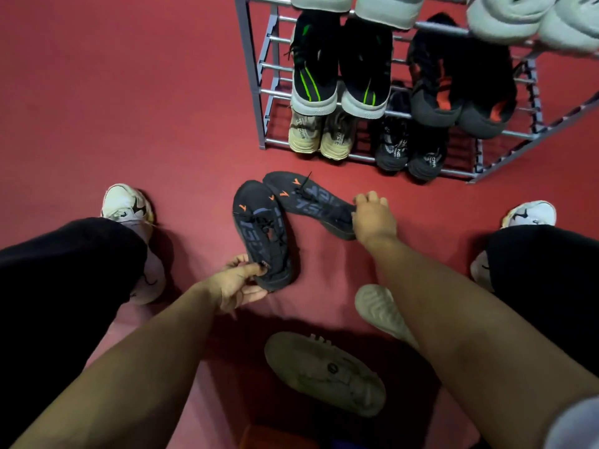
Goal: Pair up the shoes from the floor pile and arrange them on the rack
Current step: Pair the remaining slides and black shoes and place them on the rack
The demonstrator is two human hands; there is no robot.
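Observation:
Two matching black shoes with orange marks lie on the red floor in front of the rack. My left hand (238, 281) grips the heel of the left black shoe (261, 226). My right hand (372, 217) holds the heel end of the right black shoe (308, 199), whose toe points away to the upper left. The grey metal rack (256, 92) stands at the top right, holding a black-and-green pair (340, 59), a black-and-orange pair (460, 85), a beige pair (321, 134) and a dark grey pair (408, 150). Pale shoes fill its top shelf.
A beige shoe (324, 372) lies on its side near the bottom centre, and another pale shoe (377, 311) shows sole-up, partly under my right forearm. My own feet in white sneakers (128, 205) and dark trouser legs flank the floor space on both sides.

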